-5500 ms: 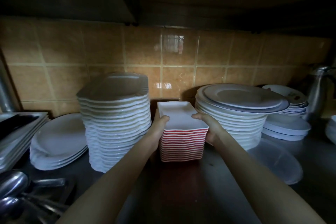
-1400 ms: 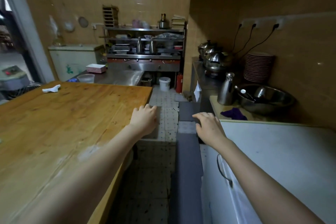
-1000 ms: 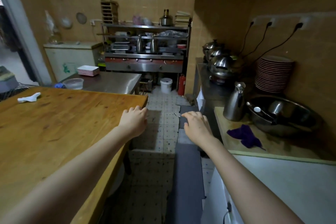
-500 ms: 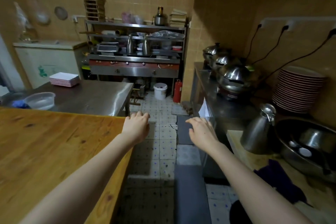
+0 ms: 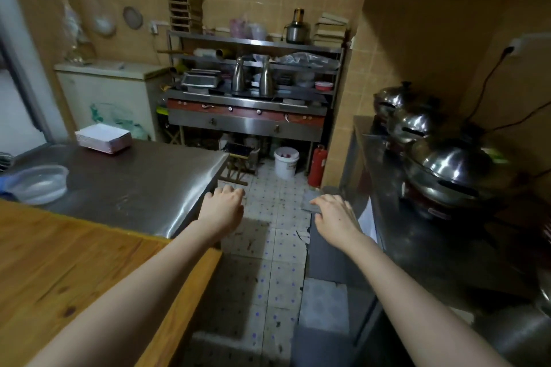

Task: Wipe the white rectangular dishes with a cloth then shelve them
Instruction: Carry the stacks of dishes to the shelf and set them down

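Our left hand (image 5: 223, 211) and right hand (image 5: 335, 216) reach forward over the tiled floor (image 5: 268, 247), fingers loose, holding nothing. We see a wooden table (image 5: 59, 262) at 8 o'clock and a steel table (image 5: 134, 182) at 10. The stack of white rectangular dishes (image 5: 103, 138) sits at the steel table's far end; we can't count them. The clear basin (image 5: 35, 183) is nearer, contents unclear. A white bucket (image 5: 286, 165) at 12 holds something reddish.

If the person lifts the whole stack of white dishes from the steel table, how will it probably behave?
The stack of white dishes shows many thin layers at its side, so it is probably heavy for its size. It looks like hard tableware: stiff, likely breakable. The loose layers may slide if tilted.
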`<state>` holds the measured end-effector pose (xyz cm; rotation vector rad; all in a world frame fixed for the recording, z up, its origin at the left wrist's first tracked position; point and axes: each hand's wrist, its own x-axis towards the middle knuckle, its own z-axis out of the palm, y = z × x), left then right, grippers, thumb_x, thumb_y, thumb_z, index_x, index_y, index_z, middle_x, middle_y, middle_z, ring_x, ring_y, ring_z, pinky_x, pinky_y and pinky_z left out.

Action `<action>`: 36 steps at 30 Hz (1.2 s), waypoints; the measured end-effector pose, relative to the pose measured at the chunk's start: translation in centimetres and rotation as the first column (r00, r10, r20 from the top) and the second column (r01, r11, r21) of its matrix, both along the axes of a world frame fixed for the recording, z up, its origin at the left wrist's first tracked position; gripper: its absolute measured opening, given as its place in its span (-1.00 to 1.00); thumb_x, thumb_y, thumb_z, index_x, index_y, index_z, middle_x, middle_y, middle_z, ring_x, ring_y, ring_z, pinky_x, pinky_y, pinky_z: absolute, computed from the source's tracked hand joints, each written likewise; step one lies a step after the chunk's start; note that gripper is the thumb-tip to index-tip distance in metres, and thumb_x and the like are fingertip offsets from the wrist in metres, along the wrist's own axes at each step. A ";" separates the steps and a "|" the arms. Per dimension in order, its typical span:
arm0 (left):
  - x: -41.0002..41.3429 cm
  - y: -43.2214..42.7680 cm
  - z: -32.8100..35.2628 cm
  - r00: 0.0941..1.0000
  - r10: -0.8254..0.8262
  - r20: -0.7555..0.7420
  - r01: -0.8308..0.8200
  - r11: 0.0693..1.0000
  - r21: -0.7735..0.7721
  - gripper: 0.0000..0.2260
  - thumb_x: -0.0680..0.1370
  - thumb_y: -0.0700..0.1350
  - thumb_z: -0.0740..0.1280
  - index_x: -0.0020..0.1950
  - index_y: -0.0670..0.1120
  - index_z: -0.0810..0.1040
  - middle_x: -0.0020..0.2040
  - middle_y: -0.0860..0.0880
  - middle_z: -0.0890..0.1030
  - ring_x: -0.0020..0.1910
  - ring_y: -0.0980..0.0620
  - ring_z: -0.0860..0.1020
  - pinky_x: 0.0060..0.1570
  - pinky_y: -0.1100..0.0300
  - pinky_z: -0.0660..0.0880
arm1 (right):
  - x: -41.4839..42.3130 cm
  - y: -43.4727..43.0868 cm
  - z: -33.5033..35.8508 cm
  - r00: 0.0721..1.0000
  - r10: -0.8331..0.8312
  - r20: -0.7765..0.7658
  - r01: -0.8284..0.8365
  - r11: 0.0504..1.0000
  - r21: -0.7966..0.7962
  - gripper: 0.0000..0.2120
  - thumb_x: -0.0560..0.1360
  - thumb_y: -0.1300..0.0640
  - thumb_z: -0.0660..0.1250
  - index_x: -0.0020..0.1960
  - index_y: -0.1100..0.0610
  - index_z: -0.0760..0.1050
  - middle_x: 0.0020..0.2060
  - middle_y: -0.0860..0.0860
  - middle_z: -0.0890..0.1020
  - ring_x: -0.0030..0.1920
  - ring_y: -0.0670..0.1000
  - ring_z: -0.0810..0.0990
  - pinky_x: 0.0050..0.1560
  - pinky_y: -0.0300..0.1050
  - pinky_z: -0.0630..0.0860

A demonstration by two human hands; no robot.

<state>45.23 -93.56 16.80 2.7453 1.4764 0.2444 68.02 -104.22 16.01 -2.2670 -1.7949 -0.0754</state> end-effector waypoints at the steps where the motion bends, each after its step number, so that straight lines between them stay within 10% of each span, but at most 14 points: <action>1: 1.5 1.9 0.4 0.999 0.034 -0.010 -0.034 0.999 0.006 -0.65 0.61 -0.08 0.13 0.40 -0.05 0.34 0.32 -0.12 0.43 0.28 -0.13 0.41 0.25 -0.02 0.35 | 1.9 2.2 0.6 1.000 0.007 0.007 -0.007 1.000 0.014 -0.60 0.54 0.22 0.13 0.36 0.04 0.35 0.31 0.00 0.42 0.33 0.06 0.28 0.30 -0.01 0.19; 14: 9.8 22.2 0.7 0.945 0.319 -0.072 -0.320 0.947 -0.002 -0.67 0.60 -0.07 0.14 0.37 -0.06 0.35 0.27 -0.11 0.43 0.27 -0.16 0.41 0.18 -0.01 0.35 | 12.3 28.0 1.7 0.971 0.238 -0.025 -0.238 0.971 -0.011 -0.63 0.56 0.17 0.12 0.34 -0.01 0.37 0.27 -0.02 0.44 0.30 0.05 0.31 0.27 -0.03 0.23; 36: -1.1 57.0 -1.1 0.658 0.753 -0.025 -0.753 0.658 0.001 -0.66 0.59 -0.06 0.14 0.35 -0.10 0.35 0.27 -0.15 0.42 0.24 -0.18 0.41 0.16 0.00 0.34 | -0.1 75.8 3.0 0.736 0.677 -0.004 -0.677 0.735 -0.038 -0.63 0.56 0.19 0.13 0.36 0.03 0.35 0.32 0.02 0.39 0.35 0.06 0.26 0.35 -0.01 0.18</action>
